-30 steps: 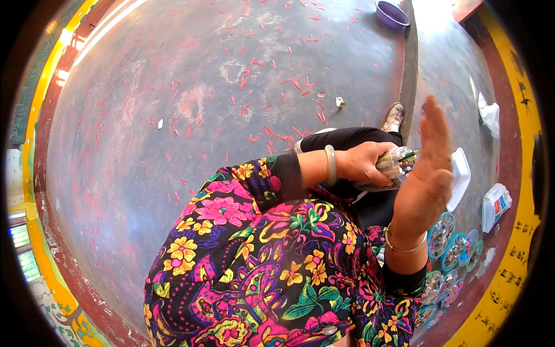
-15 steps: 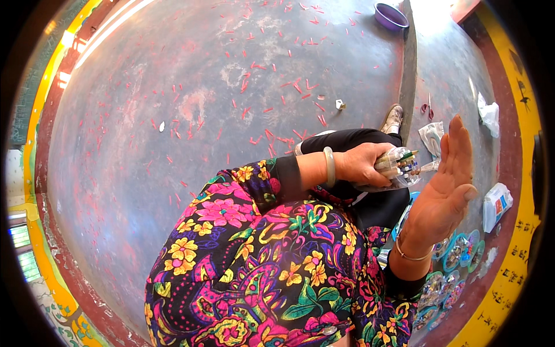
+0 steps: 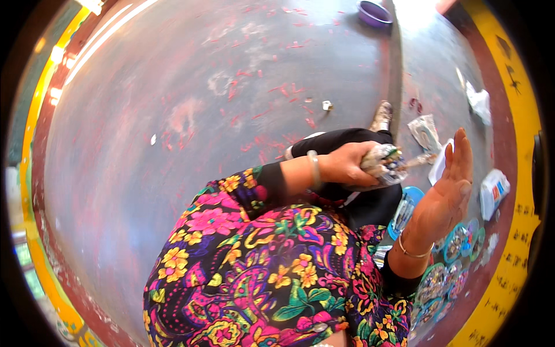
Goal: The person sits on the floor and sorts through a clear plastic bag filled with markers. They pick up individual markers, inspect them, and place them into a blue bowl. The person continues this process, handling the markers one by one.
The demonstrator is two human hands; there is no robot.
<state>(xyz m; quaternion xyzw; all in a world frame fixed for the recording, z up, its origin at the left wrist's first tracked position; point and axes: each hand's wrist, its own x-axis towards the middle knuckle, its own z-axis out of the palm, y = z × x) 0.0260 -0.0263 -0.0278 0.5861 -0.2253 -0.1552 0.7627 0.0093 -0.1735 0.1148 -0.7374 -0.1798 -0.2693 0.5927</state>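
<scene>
My left hand, with a pale bangle at its wrist, is wrapped round a bundle of pen-like sticks in clear plastic. Their ends, some green and dark blue, point toward my right hand, though motion blurs them. Raised beside the bundle and apart from it, my right hand is held flat with its fingers stretched upward and nothing in it. Below the bundle, partly behind my right forearm, a blue basket holds long, pale sticks.
Several round baskets of small parts stand on the right. A white package, a clear plastic bag, a white bag and red-handled scissors lie nearby. A purple basin stands far off. Red scraps litter the floor.
The view has shifted slightly. My left hand and its bundle sit a little further left, wider apart from my right hand. More of the blue basket and a white object behind my right hand show.
</scene>
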